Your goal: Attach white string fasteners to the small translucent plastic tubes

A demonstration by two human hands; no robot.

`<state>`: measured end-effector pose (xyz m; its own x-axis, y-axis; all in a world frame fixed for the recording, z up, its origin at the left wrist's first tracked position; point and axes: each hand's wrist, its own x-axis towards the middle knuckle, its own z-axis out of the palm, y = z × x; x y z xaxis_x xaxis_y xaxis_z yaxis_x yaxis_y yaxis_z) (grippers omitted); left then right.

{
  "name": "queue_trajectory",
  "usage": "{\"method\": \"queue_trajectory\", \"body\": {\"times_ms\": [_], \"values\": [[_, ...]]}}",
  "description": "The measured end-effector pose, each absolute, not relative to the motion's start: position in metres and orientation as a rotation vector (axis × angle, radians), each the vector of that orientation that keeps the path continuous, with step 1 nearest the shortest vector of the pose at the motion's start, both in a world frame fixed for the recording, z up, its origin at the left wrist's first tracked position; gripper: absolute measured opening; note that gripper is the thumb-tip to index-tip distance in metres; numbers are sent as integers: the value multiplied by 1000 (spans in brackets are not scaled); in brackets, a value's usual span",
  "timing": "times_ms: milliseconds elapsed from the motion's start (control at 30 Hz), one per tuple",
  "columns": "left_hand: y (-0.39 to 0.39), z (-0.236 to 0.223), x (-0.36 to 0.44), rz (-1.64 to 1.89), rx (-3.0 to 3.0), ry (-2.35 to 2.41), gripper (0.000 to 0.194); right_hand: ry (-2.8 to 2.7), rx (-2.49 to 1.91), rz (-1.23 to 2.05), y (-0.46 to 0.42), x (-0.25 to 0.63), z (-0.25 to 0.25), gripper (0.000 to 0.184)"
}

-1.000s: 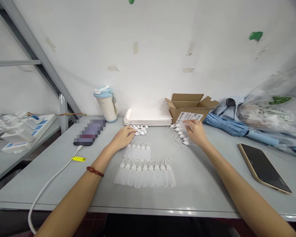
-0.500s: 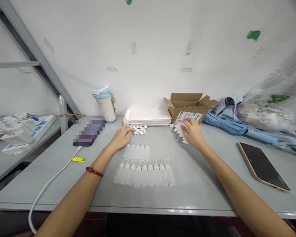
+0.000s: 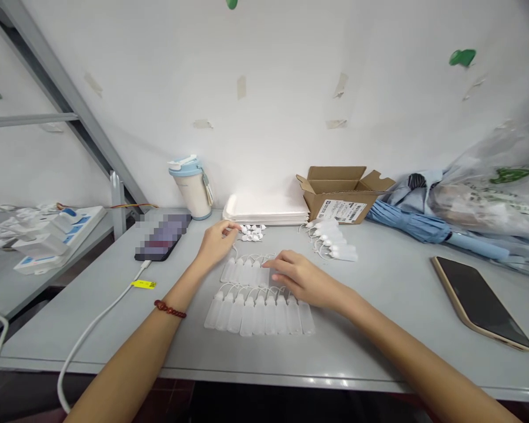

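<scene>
Small translucent squeeze bottles with looped straps lie in a long front row point(image 3: 253, 317) and a shorter row point(image 3: 242, 273) behind it. My right hand point(image 3: 302, 279), palm down with fingers apart, reaches over the right end of the shorter row. Its index fingertip is at the last bottle there; whether it touches is unclear. At the left edge of a heap of small white caps point(image 3: 252, 233) is my left hand point(image 3: 217, 242), thumb and fingers pinched together. What they pinch is too small to make out. More bottles point(image 3: 335, 241) lie loosely grouped on the right.
Behind the caps lies a stack of white padded envelopes point(image 3: 267, 208), beside an open cardboard box point(image 3: 339, 205). A tumbler point(image 3: 191, 188) and a charging phone point(image 3: 163, 238) are left. A folded blue umbrella point(image 3: 423, 226), plastic bag point(image 3: 485, 200) and second phone point(image 3: 480, 302) are right.
My right hand has left the bottle group by the box and moved left and nearer to the shorter row. My left hand has stayed by the caps, fingers pinched.
</scene>
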<state>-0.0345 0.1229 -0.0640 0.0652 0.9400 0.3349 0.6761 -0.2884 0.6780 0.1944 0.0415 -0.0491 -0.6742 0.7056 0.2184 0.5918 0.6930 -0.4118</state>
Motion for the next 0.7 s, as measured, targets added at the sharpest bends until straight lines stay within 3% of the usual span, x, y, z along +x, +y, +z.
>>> {"method": "queue_trajectory", "body": {"times_ms": [700], "values": [[84, -37, -9, 1098, 1700, 1400, 16, -2549, -1123, 652, 46, 192, -52, 27]]}}
